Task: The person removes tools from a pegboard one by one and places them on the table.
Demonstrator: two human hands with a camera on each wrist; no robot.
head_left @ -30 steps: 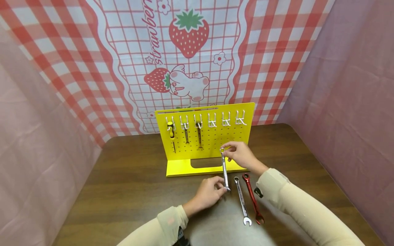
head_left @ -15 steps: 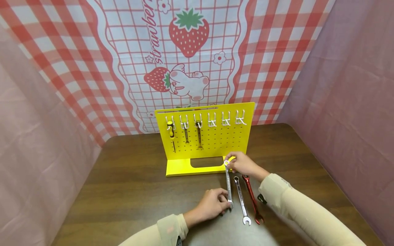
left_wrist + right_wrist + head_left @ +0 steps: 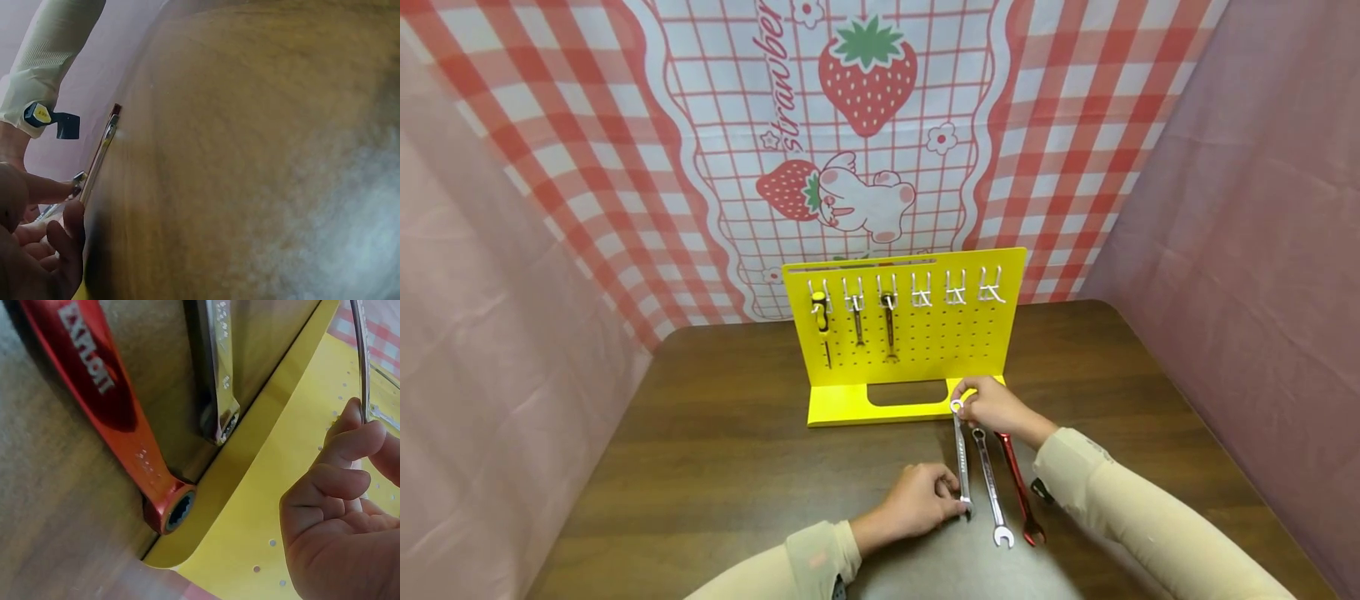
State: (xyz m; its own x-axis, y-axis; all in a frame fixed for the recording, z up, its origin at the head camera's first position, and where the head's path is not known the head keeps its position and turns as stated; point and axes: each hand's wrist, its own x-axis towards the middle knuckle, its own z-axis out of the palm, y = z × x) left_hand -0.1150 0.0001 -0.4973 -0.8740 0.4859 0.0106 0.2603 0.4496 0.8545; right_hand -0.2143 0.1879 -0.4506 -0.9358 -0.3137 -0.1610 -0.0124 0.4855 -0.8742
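A silver combination wrench (image 3: 962, 458) is held between my two hands, lengthwise toward the yellow pegboard (image 3: 958, 346). My right hand (image 3: 997, 411) pinches its ring end, over the board's base. My left hand (image 3: 919, 500) pinches the open-jaw end between thumb and fingers. Just right of it, a second silver wrench (image 3: 990, 483) lies on the table. Beside that lies a red ratcheting wrench (image 3: 1018, 483), its ring end hidden behind my right hand in the head view. The right wrist view shows that red ring end (image 3: 172, 506) close up, marked EXPLOIT along the shaft.
White hooks (image 3: 955, 287) line the pegboard's upper part. From the left ones hang a yellow-black screwdriver (image 3: 822, 317), a small wrench (image 3: 858, 321) and a longer dark wrench (image 3: 891, 325). A checked strawberry cloth (image 3: 868, 83) hangs behind the brown table (image 3: 715, 467).
Both hands have brought the silver wrench down and back from the pegboard, slightly rightward, until it is alongside the two lying wrenches. In the last half second it has shifted only slightly.
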